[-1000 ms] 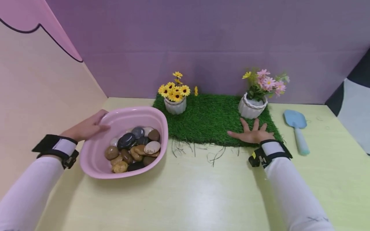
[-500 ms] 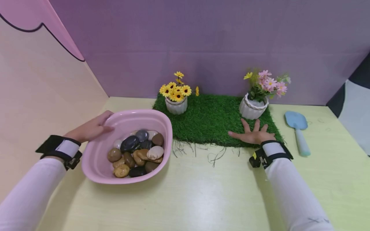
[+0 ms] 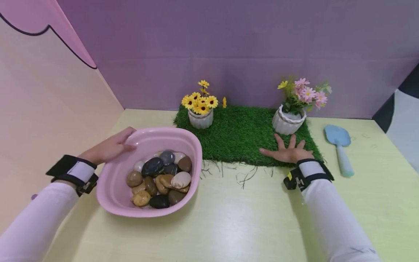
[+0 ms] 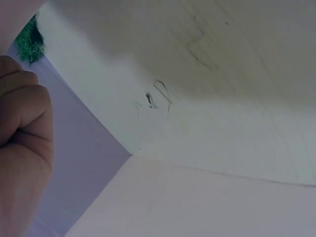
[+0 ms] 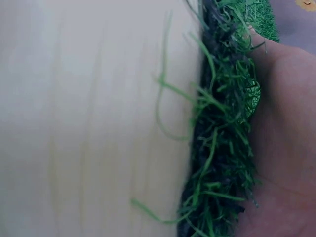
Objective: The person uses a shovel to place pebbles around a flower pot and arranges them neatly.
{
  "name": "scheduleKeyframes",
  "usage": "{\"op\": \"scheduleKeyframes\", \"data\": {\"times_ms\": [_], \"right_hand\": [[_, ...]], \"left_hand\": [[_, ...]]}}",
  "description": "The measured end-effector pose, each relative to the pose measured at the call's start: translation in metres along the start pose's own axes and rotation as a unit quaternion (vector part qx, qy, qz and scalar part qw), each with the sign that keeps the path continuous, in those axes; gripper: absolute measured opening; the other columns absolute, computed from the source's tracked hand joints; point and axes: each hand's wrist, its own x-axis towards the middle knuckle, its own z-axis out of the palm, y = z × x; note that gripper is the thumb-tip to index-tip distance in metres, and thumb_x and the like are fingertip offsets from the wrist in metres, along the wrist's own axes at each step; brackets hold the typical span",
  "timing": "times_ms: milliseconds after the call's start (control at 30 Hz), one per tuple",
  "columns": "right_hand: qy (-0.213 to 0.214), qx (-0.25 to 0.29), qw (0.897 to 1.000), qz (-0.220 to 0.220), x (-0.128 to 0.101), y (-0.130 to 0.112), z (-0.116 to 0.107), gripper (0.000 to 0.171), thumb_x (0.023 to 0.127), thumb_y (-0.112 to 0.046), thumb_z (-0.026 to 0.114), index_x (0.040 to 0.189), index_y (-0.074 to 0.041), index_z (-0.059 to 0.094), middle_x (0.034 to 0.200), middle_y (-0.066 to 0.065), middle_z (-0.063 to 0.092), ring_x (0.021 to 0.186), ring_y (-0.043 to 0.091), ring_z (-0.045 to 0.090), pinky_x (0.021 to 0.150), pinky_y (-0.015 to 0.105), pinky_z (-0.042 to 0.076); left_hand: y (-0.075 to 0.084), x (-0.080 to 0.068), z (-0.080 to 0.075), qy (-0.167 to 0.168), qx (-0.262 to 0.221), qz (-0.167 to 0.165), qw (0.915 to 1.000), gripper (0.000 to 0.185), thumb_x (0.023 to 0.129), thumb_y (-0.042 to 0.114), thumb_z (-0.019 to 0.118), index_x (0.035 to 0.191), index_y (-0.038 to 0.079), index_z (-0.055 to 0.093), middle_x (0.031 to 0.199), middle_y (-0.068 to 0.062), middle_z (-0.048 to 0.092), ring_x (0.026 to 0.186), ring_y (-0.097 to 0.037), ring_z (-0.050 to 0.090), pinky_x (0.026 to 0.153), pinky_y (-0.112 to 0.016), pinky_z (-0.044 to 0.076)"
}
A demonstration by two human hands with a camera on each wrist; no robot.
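Left hand (image 3: 109, 149) grips the glossy pink basin (image 3: 114, 185) of smooth pebbles (image 3: 160, 177); right hand (image 3: 288, 153) lies flat, fingers spread, on shaggy turf (image 3: 239, 134).

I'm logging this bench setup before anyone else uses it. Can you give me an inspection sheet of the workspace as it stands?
Surface: pale yellow table, loose grass strands at the mat's front edge.
Job's things: pink basin holding smooth pebbles, brown, black, grey and cream.
Clutter: green grass mat bearing a pot of yellow flowers and a pot of pink flowers; blue trowel lying beside the mat.
Grippers: left hand grips the basin's rim; right hand rests flat, fingers spread, on the mat.
Cables: nothing seen.
Surroundings: purple back wall, peach side wall.
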Motion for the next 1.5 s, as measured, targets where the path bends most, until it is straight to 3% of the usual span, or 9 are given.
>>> {"op": "scheduleKeyframes", "data": {"times_ms": [200,433,900,1267,1500], "right_hand": [[-0.003,0.006,1.0,-0.001,0.0,0.002,0.001,0.113,0.077,-0.092,0.033,0.159,-0.021,0.002,0.153,0.04,-0.019,0.131,0.07,-0.023,0.094,0.085,-0.015],[-0.004,0.004,1.0,-0.004,0.0,0.003,0.002,0.111,0.079,-0.09,0.033,0.159,-0.02,0.003,0.153,0.041,-0.019,0.131,0.07,-0.023,0.094,0.085,-0.015],[-0.006,-0.006,1.0,-0.004,0.0,0.001,0.001,0.108,0.082,-0.087,0.033,0.159,-0.019,0.003,0.153,0.042,-0.018,0.131,0.071,-0.021,0.095,0.086,-0.012],[-0.009,-0.001,1.0,-0.004,0.001,0.002,0.0,0.11,0.08,-0.089,0.033,0.159,-0.019,0.004,0.153,0.041,-0.017,0.131,0.07,-0.022,0.095,0.085,-0.014],[-0.006,0.004,1.0,-0.004,0.0,0.002,0.0,0.112,0.078,-0.091,0.034,0.159,-0.019,0.006,0.154,0.041,-0.016,0.131,0.07,-0.022,0.095,0.084,-0.017]], "left_hand": [[0.006,0.001,0.006,0.004,-0.001,0.012,0.9999,0.036,0.099,0.008,0.049,0.134,0.003,0.038,0.119,-0.026,0.056,0.076,-0.02,0.068,0.061,-0.034,0.058],[0.01,0.0,0.014,0.006,-0.004,0.011,0.9999,0.037,0.099,0.008,0.049,0.133,0.003,0.037,0.117,-0.025,0.055,0.073,-0.019,0.067,0.058,-0.034,0.057],[0.029,-0.002,0.028,-0.038,-0.035,0.012,0.9986,0.035,0.101,0.01,0.046,0.134,0.007,0.035,0.116,-0.026,0.058,0.069,-0.024,0.071,0.057,-0.038,0.059],[0.043,-0.004,0.037,-0.067,-0.028,-0.004,0.9974,0.026,0.102,0.014,0.044,0.126,0.006,0.038,0.103,-0.021,0.066,0.065,-0.025,0.071,0.056,-0.04,0.059],[0.047,-0.004,0.044,-0.079,-0.039,0.009,0.9961,0.03,0.102,0.013,0.044,0.129,0.004,0.037,0.112,-0.024,0.063,0.07,-0.023,0.072,0.06,-0.039,0.06]]}}
